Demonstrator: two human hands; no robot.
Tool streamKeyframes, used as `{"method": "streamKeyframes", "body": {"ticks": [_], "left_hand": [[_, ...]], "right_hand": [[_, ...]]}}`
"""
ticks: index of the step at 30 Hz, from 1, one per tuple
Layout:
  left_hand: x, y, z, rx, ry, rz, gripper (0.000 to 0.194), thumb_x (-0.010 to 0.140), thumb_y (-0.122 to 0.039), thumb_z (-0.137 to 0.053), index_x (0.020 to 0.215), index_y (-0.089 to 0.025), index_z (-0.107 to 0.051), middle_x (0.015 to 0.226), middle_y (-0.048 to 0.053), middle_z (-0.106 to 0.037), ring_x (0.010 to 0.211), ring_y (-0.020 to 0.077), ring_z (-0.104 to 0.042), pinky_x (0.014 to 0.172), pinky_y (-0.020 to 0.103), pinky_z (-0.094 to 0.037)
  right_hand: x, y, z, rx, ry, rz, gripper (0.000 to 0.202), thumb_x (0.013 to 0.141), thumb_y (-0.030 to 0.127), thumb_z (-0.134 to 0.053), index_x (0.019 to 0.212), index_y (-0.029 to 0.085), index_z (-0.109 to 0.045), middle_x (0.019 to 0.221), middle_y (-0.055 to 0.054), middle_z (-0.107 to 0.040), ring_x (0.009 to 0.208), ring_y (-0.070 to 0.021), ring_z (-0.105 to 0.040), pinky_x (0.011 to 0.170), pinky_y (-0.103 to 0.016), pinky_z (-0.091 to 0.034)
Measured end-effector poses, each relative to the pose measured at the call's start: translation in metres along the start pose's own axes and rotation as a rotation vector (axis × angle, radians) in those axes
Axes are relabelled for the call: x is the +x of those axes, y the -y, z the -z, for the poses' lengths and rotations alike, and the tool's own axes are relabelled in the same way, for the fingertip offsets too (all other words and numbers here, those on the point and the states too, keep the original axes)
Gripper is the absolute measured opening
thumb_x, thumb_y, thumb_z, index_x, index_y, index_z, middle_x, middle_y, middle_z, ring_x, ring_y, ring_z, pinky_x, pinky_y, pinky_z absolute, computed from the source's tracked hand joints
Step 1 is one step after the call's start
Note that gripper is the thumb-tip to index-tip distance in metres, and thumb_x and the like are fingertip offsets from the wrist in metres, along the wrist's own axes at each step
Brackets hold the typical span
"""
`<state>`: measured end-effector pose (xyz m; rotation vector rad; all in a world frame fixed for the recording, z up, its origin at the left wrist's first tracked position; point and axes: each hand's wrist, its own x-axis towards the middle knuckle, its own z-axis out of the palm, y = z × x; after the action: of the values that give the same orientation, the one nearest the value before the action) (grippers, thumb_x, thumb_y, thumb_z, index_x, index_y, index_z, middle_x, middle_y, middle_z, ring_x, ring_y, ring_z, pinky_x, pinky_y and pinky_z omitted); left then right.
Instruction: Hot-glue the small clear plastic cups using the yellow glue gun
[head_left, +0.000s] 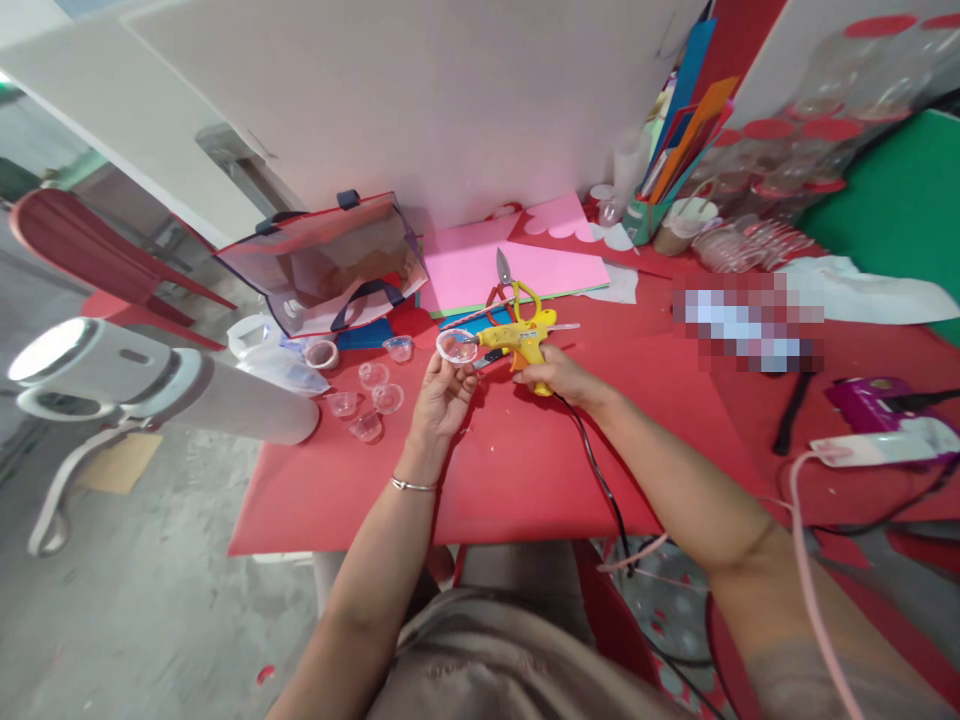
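My left hand (pixel 444 398) is closed on a small clear plastic cup (pixel 457 347), its round rim facing up. My right hand (pixel 559 378) grips a yellow glue gun (pixel 531 340) by its handle, with the nozzle at the cup's rim and a glue stick jutting from the back. A black cord runs from the gun over the table's front edge. Several loose clear cups (pixel 387 398) lie left of my left hand. Just behind the gun are scissors with yellow handles (pixel 527 298). Part of a dark-bladed tool (pixel 489 360) shows between my hands.
On the red table (pixel 525 480), a large white tumbler (pixel 217 390) stands at the left beside a clear bag (pixel 330 265). Pink sheets (pixel 480 262) lie at the back. Craft supplies fill a green holder (pixel 641 220); a purple box (pixel 870 405) and cables are at the right.
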<state>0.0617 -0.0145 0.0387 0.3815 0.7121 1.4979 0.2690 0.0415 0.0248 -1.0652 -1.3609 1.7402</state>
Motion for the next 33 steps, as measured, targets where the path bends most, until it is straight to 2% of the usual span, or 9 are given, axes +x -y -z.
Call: {"method": "streamKeyframes", "body": {"ticks": [7,18,27,33], "left_hand": [[0.0005,-0.0008,-0.0002,-0.003,-0.028,0.009,0.024,0.091,-0.020,-0.080,0.113,-0.021,-0.069,0.076,-0.004,-0.065,0.070,0.0066,-0.066,0.065,0.015,-0.052],[-0.0006,-0.0018,-0.0024,0.042,-0.017,0.014,0.035,0.092,-0.025,-0.081,0.125,-0.023,-0.068,0.075,-0.004,-0.064,0.068,0.0066,-0.065,0.066,0.016,-0.051],[-0.0014,0.0009,0.0012,0.035,0.026,0.039,0.029,0.090,-0.027,-0.082,0.116,-0.020,-0.070,0.076,-0.003,-0.065,0.067,0.0069,-0.065,0.064,0.016,-0.052],[-0.0024,0.0002,-0.0020,0.015,-0.012,0.048,0.027,0.091,-0.024,-0.081,0.115,-0.019,-0.070,0.075,-0.003,-0.063,0.065,0.0057,-0.062,0.064,0.015,-0.053]], "right_hand": [[-0.0027,0.0050,-0.0014,-0.016,0.002,0.003,0.029,0.058,0.029,-0.078,0.082,0.021,-0.063,0.063,0.004,-0.055,0.054,-0.0119,-0.045,0.052,-0.028,-0.030],[-0.0016,0.0053,0.0009,-0.043,-0.001,0.007,0.027,0.059,0.030,-0.078,0.079,0.021,-0.062,0.064,0.003,-0.056,0.056,-0.0132,-0.047,0.052,-0.029,-0.031],[-0.0003,0.0030,0.0024,0.012,-0.014,0.001,0.026,0.059,0.028,-0.079,0.078,0.021,-0.063,0.062,0.004,-0.055,0.054,-0.0119,-0.045,0.050,-0.027,-0.031],[0.0004,0.0010,0.0039,0.016,-0.001,0.000,0.027,0.060,0.026,-0.079,0.080,0.022,-0.062,0.062,0.004,-0.055,0.053,-0.0120,-0.046,0.050,-0.027,-0.031]]}}
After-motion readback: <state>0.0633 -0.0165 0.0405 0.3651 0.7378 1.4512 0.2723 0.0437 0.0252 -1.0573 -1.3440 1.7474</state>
